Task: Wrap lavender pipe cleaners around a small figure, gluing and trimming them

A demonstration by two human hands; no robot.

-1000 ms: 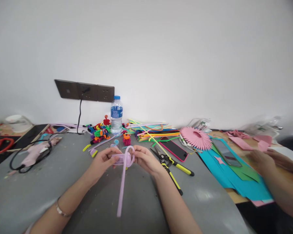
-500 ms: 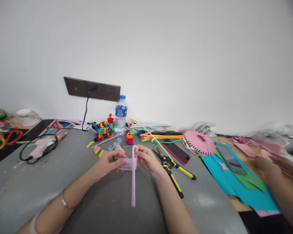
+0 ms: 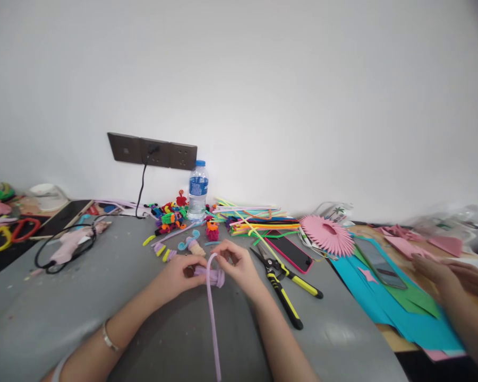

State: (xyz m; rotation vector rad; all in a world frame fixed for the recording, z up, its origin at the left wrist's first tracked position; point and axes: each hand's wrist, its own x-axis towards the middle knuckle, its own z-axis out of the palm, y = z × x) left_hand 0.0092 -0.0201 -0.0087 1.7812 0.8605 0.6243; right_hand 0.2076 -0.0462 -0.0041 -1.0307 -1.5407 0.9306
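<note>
The left hand [image 3: 186,275] pinches a purple coil [image 3: 212,276] between thumb and fingers, with the coil's wound end sticking out past the fingertips toward the right hand [image 3: 237,263]. The right hand's thumb and forefinger grasp the top of a long purple strip [image 3: 212,318], which bends over there and hangs down in front of the coil; its other fingers are curled. The strip seems to join the coil, though the hands hide the spot. Both are held over the grey table [image 3: 183,339], between the two hands. Yellow-handled pliers [image 3: 279,270] lie open beside the right forearm, and a water bottle [image 3: 198,191] (blue cap on) stands upright behind the hands, near a heap of colourful fuzzy figures [image 3: 169,216].
</note>
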